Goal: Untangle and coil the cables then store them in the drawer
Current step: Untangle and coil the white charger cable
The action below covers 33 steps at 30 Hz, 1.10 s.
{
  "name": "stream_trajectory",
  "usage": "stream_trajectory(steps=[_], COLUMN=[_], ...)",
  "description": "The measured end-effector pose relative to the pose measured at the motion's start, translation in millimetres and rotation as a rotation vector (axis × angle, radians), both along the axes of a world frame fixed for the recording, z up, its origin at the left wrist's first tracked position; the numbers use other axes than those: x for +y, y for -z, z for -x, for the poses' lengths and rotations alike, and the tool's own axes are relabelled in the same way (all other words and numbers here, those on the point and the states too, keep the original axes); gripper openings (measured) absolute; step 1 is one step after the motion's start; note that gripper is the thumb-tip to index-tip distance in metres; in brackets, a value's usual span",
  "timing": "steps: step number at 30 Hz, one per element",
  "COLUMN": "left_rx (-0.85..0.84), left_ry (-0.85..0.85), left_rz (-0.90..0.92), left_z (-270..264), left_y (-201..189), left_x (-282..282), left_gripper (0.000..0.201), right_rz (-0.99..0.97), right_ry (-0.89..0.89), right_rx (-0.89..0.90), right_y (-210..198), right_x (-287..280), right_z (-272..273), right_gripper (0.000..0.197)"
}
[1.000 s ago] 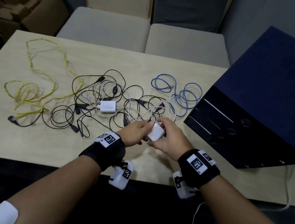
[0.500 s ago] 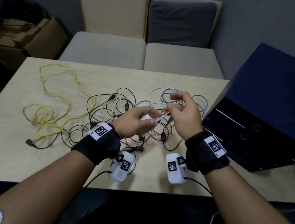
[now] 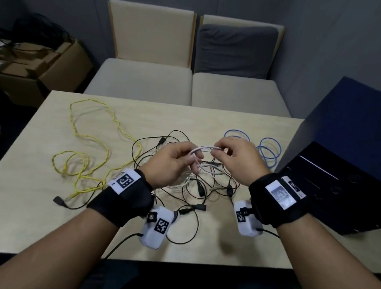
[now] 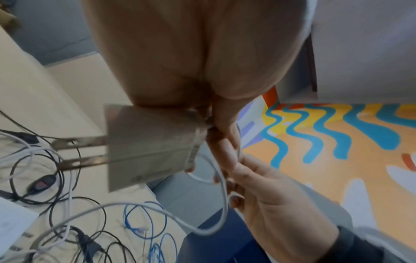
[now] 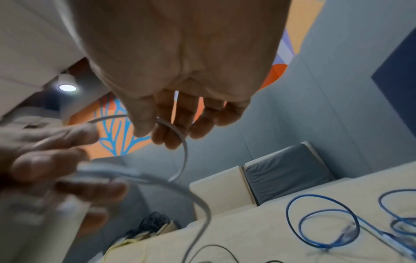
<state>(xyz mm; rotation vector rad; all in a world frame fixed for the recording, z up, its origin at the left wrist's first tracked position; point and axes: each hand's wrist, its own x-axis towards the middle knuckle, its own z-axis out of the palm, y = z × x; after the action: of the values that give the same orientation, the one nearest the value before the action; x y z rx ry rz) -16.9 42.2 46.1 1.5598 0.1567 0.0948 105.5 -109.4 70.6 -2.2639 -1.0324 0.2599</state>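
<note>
One white cable (image 3: pixel 204 148) hangs pinched by left hand (image 3: pixel 170 163) and right hand (image 3: pixel 242 159) fingers (image 3: pixel 222 144) near one yellow cable (image 3: pixel 118 125).

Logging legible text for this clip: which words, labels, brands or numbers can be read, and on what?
None can be read.
Charger: grey print, too blurred.
Left wristband tag: coded marker; small print too small.
Right wristband tag: washed out, blurred.
Wrist camera housings: coded markers only.
</note>
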Motion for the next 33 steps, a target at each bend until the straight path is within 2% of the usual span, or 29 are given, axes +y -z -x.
stream_trajectory(steps=[3,5,8,10,11,14,16,19,22,23,25,26,27,30,31,33], left_rx=[0.027,0.025,0.074,0.125,0.13,0.087,0.041,0.001,-0.032,-0.04,-0.067,-0.09,-0.111,-0.122,-0.121,-0.097], left_ry=[-0.024,-0.042,-0.081,-0.128,-0.135,-0.093,-0.034,-0.001,-0.086,-0.112,-0.146,-0.153,-0.156,-0.154,-0.155,-0.163], left_rz=[0.015,0.013,0.097,0.092,0.068,0.024,0.066,0.118,0.248,0.306,0.388,0.397,0.396,0.419,0.435,0.47], left_z=[1,4,7,9,10,15,16,12,11,11,10,10,9,9,10,11], left_y=[2,0,-7,-4,-1,5,5,0,-4,-4,-6,-7,-8,-11,-12,-14], left_x=[10,16,21,26,30,36,33,22,16,16,18,19,20,23,23,23], left_gripper=[0.012,0.012,0.037,0.054,0.055,0.032,0.014,0.009,0.024,0.026,0.022,0.019,0.018,0.024,0.022,0.022], right_rz=[-0.074,-0.197,-0.342,-0.374,-0.37,-0.35,-0.381,-0.429,-0.362,-0.298,-0.12,-0.039,0.012,0.032,0.021,-0.009], right_ry=[0.04,0.065,0.013,-0.028,-0.039,-0.051,-0.057,-0.092,-0.05,-0.03,-0.023,-0.036,-0.053,-0.075,-0.087,-0.147], right_rx=[0.0,0.125,0.335,0.338,0.32,0.204,0.146,0.101,0.078,0.118,0.25,0.318,0.372,0.371,0.354,0.376], right_y=[-9,-17,-23,-23,-24,-23,-23,-19,-3,3,19,27,33,42,39,33], right_x=[4,9,18,25,28,33,38,46,43,40,35,32,30,23,21,21], right_z=[-7,-7,-5,-4,-4,-5,-1,7,5,7,13,18,23,31,32,35], right_gripper=[0.019,0.024,0.03,0.025,0.021,0.013,0.01,0.011,0.015,0.025,0.058,0.067,0.065,0.018,0.011,0.036])
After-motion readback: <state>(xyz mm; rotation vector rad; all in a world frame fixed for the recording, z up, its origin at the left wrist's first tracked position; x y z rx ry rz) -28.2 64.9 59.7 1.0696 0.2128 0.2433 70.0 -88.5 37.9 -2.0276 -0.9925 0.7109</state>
